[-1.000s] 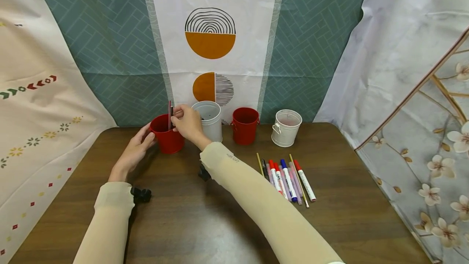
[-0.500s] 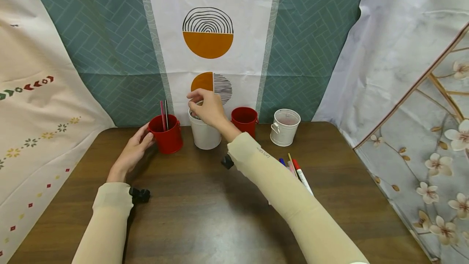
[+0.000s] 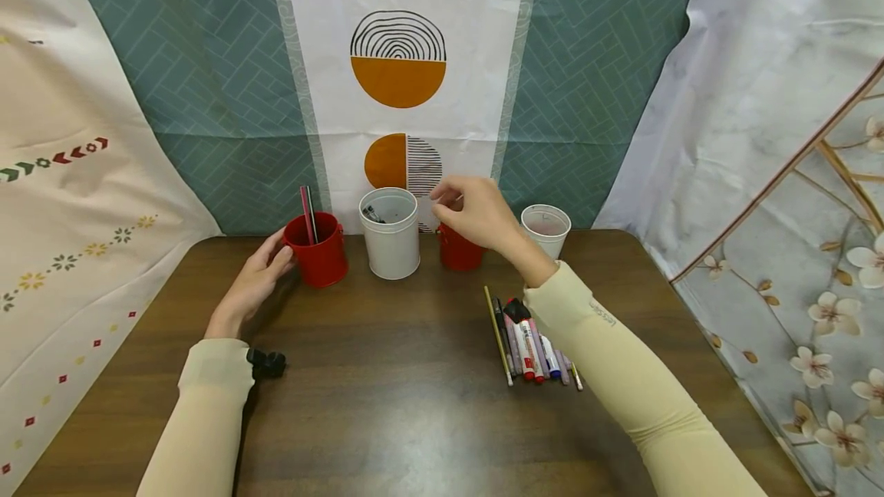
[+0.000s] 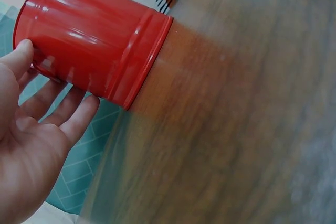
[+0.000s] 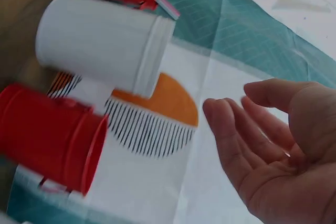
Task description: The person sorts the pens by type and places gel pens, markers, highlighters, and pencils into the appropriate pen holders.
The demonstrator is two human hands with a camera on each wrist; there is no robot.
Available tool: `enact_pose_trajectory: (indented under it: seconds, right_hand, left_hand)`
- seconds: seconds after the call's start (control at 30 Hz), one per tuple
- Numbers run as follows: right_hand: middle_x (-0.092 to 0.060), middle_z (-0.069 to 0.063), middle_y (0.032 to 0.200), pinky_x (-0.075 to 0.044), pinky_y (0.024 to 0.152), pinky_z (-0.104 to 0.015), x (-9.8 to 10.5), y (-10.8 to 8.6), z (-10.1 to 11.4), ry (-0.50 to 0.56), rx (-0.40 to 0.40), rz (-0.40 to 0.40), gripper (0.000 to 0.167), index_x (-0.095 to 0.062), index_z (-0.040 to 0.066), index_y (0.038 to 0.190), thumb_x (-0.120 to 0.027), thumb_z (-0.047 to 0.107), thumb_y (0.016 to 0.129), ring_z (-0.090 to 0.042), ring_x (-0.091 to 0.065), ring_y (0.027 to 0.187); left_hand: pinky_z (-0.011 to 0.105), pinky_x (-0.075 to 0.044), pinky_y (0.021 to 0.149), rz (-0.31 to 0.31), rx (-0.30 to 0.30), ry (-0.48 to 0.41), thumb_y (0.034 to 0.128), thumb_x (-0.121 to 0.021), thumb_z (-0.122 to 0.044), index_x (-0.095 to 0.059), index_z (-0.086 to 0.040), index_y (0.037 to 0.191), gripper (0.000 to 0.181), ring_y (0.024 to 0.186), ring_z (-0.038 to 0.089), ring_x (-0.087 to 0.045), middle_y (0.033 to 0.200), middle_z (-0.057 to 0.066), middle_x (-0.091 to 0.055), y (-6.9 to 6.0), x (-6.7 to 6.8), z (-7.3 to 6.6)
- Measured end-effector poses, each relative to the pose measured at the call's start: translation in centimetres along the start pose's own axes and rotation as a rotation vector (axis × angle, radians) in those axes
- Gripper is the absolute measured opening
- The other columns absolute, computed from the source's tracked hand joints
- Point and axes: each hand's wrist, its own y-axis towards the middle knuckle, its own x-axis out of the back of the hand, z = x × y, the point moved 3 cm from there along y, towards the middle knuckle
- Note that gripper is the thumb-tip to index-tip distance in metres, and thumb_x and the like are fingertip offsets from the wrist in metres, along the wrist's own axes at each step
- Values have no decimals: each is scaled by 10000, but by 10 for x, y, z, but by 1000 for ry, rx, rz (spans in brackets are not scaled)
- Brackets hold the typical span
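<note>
At the back left stands a red bucket (image 3: 319, 258) with a pink pencil (image 3: 305, 209) and a dark pencil (image 3: 312, 215) leaning in it. My left hand (image 3: 254, 282) holds its left side; in the left wrist view the thumb lies near the rim and the fingers rest along the wall of the red bucket (image 4: 89, 40). Above a second red bucket (image 3: 459, 253), partly hiding it, hovers my right hand (image 3: 483, 215), its fingers loosely curled around nothing. The right wrist view also shows that right hand (image 5: 278, 150) apart from the buckets.
Between the red buckets stands a white bucket (image 3: 390, 248) with small dark-tipped items inside. Another white bucket (image 3: 545, 227) is at the right. A row of markers (image 3: 528, 347) and pencils lies on the wooden table (image 3: 387, 405), partly under my right forearm.
My right hand has let go of the dark pencil, now in the left red bucket, and moved right past the white bucket. My left hand has stayed at the red bucket.
</note>
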Motion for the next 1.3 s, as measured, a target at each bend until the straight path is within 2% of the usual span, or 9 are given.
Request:
enact_pose_trajectory:
  seconds: [0.13,0.27,0.57,0.83,0.9,1.13,1.3]
  right_hand:
    - [-803,-50,961,-601,819,-394,6,-25,-18,-53,-30,27,167,-781,64,1092,-724,169,974,-194,-738,817]
    - [-803,-57,950,-608,797,-398,5,-53,-35,-76,-68,72,171,-774,46,1092,-748,161,968,-206,-726,817]
    - [-776,-40,874,-597,705,-342,-16,-95,-63,-158,-120,192,179,-772,25,1071,-788,135,930,-160,-679,746]
    - [-713,-1,780,-559,670,-335,-38,-117,-77,-220,-147,268,175,-770,12,1021,-819,131,903,-129,-622,698]
    - [-681,11,748,-540,659,-346,-42,-122,-81,-241,-153,270,159,-769,20,994,-827,128,892,-134,-596,691]
    - [-630,15,722,-495,592,-321,-52,-133,-91,-269,-255,271,119,-772,59,940,-850,131,886,-156,-560,641]
    - [-667,10,763,-529,601,-362,-57,-137,-92,-334,-273,276,131,-747,122,836,-865,159,880,-175,-607,672]
  left_hand:
    - [174,-465,1082,-2,-14,-4,1148,-466,-302,-176,-140,1717,659,1312,-16,-537,1723,234,-257,1,0,-1]
    - [186,-462,1091,-2,-25,-5,1147,-468,-299,-186,-136,1715,654,1303,-27,-537,1719,241,-261,3,-1,-1]
    - [202,-466,1091,-11,4,-5,1147,-467,-312,-166,-133,1717,669,1306,-26,-521,1709,251,-267,0,0,1]
    - [184,-468,1085,-10,-4,-10,1148,-468,-311,-179,-138,1716,660,1315,-16,-520,1710,241,-276,1,-2,0]
    - [197,-465,1095,-9,-3,-12,1148,-468,-311,-179,-133,1715,661,1318,-18,-516,1706,243,-278,2,-3,-1]
    - [243,-465,1112,-8,-18,-22,1147,-474,-297,-188,-118,1711,657,1325,-17,-508,1701,254,-276,3,-4,-1]
    - [253,-457,1121,-9,-5,-13,1147,-473,-307,-186,-135,1714,659,1325,-16,-509,1710,241,-273,1,-3,-1]
